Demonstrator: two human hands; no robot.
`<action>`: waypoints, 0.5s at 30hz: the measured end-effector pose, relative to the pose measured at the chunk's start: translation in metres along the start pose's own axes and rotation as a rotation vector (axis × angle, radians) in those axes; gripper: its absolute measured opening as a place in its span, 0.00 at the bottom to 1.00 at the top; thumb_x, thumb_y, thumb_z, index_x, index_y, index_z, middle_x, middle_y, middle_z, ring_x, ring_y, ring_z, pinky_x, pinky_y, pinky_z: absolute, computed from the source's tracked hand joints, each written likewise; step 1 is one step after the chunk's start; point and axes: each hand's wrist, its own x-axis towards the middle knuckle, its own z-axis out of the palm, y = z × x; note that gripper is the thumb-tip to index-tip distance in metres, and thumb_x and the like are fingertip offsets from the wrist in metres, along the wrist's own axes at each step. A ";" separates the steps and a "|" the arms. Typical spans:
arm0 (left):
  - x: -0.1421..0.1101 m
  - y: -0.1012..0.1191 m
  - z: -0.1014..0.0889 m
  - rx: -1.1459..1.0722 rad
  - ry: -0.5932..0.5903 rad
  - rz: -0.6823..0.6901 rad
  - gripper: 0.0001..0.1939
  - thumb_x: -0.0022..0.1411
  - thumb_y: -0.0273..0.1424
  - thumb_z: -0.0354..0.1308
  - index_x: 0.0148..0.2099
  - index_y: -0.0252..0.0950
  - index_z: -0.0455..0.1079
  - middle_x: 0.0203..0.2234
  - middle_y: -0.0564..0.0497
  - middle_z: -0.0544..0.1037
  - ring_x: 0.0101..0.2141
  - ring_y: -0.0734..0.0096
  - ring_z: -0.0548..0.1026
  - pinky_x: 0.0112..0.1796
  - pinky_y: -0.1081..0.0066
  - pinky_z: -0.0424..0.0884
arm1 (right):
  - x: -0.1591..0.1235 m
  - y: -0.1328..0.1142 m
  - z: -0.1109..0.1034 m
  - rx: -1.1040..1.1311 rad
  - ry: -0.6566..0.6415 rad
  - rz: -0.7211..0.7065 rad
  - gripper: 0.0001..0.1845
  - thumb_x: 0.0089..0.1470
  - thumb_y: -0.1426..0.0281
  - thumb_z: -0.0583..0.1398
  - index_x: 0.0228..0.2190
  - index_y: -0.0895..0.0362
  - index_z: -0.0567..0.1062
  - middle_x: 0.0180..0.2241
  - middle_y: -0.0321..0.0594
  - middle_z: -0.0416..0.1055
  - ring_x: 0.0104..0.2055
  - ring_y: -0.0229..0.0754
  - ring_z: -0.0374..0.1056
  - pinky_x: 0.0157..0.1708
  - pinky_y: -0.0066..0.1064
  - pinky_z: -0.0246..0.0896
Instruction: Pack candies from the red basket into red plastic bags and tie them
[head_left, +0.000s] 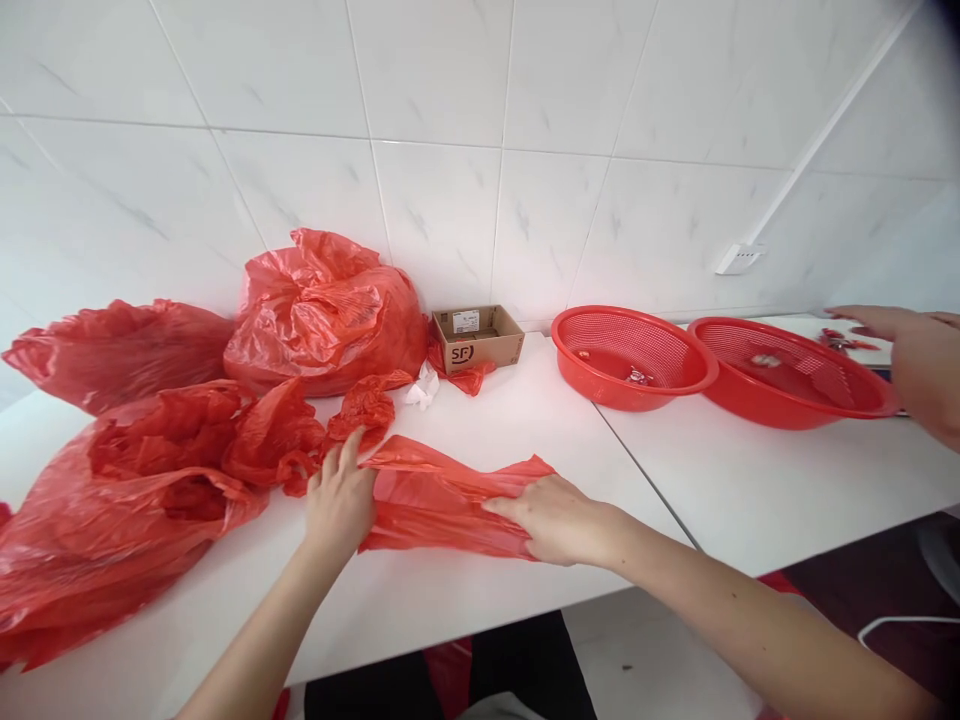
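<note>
A thin red plastic bag [442, 505] is stretched sideways low over the white table, between my two hands. My left hand [341, 500] grips its left end, with the fingertips pointing away from me beside a crumpled red bag [367, 408]. At the other end, my right hand [559, 520] holds the bag with its index finger laid along the plastic; the lower fingers are partly hidden. To the left lies a large opened red bag [142, 560] with more crumpled red plastic [165, 440] bunched in its mouth.
Two full red bags [326, 320] [142, 350] rest against the tiled wall. Nearby are a small cardboard box [480, 345] and a white tissue [422, 386]. Two red baskets [630, 400] [780, 405] with small items stand right, beside another person's hand [922, 360].
</note>
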 end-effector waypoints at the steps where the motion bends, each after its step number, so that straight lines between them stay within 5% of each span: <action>1: -0.002 -0.003 -0.005 -0.010 -0.033 0.031 0.21 0.55 0.16 0.46 0.37 0.35 0.79 0.65 0.39 0.60 0.58 0.39 0.65 0.46 0.47 0.71 | 0.001 0.007 -0.003 0.022 0.014 0.015 0.40 0.44 0.75 0.62 0.60 0.51 0.67 0.30 0.43 0.75 0.35 0.50 0.71 0.33 0.33 0.60; 4: -0.012 0.000 -0.020 -0.101 -0.128 0.146 0.32 0.51 0.14 0.46 0.50 0.46 0.78 0.64 0.48 0.63 0.53 0.49 0.72 0.42 0.59 0.74 | 0.011 0.032 -0.010 0.242 0.080 0.102 0.37 0.46 0.65 0.65 0.59 0.51 0.68 0.29 0.40 0.75 0.28 0.45 0.70 0.28 0.31 0.59; 8: -0.020 0.008 -0.029 -0.451 -0.175 0.144 0.36 0.47 0.15 0.49 0.50 0.56 0.77 0.60 0.58 0.69 0.49 0.54 0.76 0.45 0.62 0.73 | 0.027 0.054 -0.008 0.451 0.187 0.261 0.24 0.54 0.56 0.59 0.51 0.53 0.73 0.28 0.40 0.74 0.18 0.39 0.65 0.23 0.32 0.58; 10: -0.020 0.011 -0.031 -0.613 -0.161 0.024 0.35 0.46 0.16 0.51 0.49 0.55 0.78 0.56 0.59 0.74 0.49 0.53 0.77 0.49 0.61 0.72 | 0.029 0.056 -0.006 0.441 0.206 0.275 0.29 0.50 0.59 0.64 0.53 0.53 0.71 0.31 0.41 0.75 0.22 0.41 0.69 0.24 0.32 0.61; 12: -0.022 0.012 -0.031 -0.717 -0.150 -0.054 0.34 0.46 0.18 0.53 0.51 0.54 0.77 0.56 0.58 0.74 0.54 0.53 0.73 0.55 0.59 0.66 | 0.026 0.058 -0.008 0.508 0.228 0.139 0.35 0.48 0.60 0.65 0.57 0.51 0.68 0.36 0.42 0.76 0.32 0.44 0.73 0.30 0.32 0.66; 15: -0.028 0.011 -0.032 -0.825 -0.146 -0.062 0.34 0.50 0.20 0.54 0.57 0.53 0.72 0.60 0.59 0.69 0.61 0.58 0.64 0.63 0.59 0.54 | 0.015 0.079 -0.024 0.649 0.561 -0.072 0.25 0.59 0.59 0.57 0.56 0.51 0.68 0.45 0.42 0.75 0.47 0.42 0.72 0.45 0.34 0.67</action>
